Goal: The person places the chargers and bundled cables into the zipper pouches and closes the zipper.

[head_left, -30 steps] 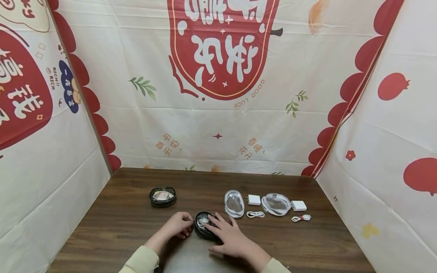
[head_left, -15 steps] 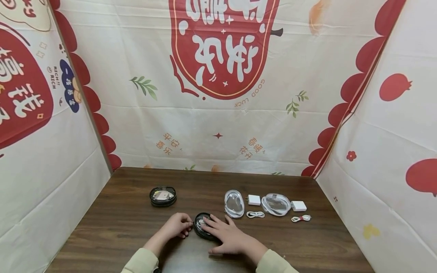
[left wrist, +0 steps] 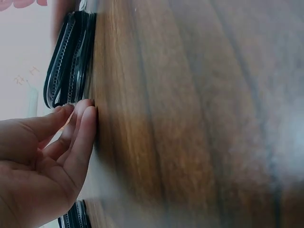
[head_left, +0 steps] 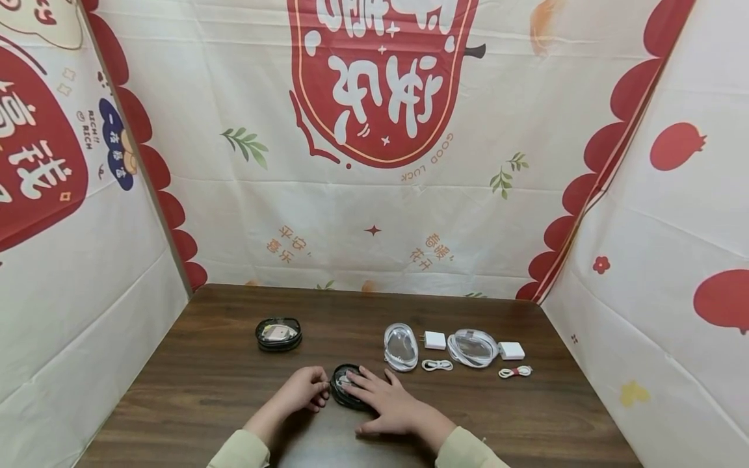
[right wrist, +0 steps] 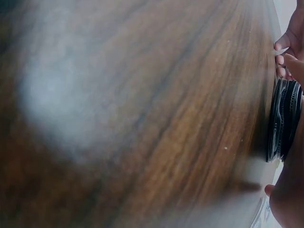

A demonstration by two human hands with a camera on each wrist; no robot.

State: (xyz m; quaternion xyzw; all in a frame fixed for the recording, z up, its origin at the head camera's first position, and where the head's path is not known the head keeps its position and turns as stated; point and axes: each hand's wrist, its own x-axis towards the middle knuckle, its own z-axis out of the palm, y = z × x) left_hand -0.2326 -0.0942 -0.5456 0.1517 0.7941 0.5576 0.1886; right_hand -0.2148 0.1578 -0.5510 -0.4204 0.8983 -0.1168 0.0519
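A round black-edged zip pouch with a clear top [head_left: 339, 379] lies on the table, some white cord visible inside it. My right hand [head_left: 391, 404] rests on its top with spread fingers, hiding much of the right half. At the pouch's left end, my left hand [head_left: 307, 389] pinches something small between thumb and forefinger; the left wrist view puts those fingertips at the end of the zip edge [left wrist: 71, 61]. What exactly is pinched is too small to tell. The right wrist view also has the pouch's zipped side [right wrist: 285, 121].
A second black zip pouch [head_left: 279, 334] lies at the back left. Toward the back right are two clear white-edged pouches [head_left: 401, 347], two white charger plugs [head_left: 435, 340] and two bundled white cables [head_left: 437, 365]. Printed cloth walls [head_left: 363, 195] enclose the table [head_left: 222, 383].
The pouch and my right hand have shifted very slightly left. My left hand keeps its pinch at the pouch's left end.
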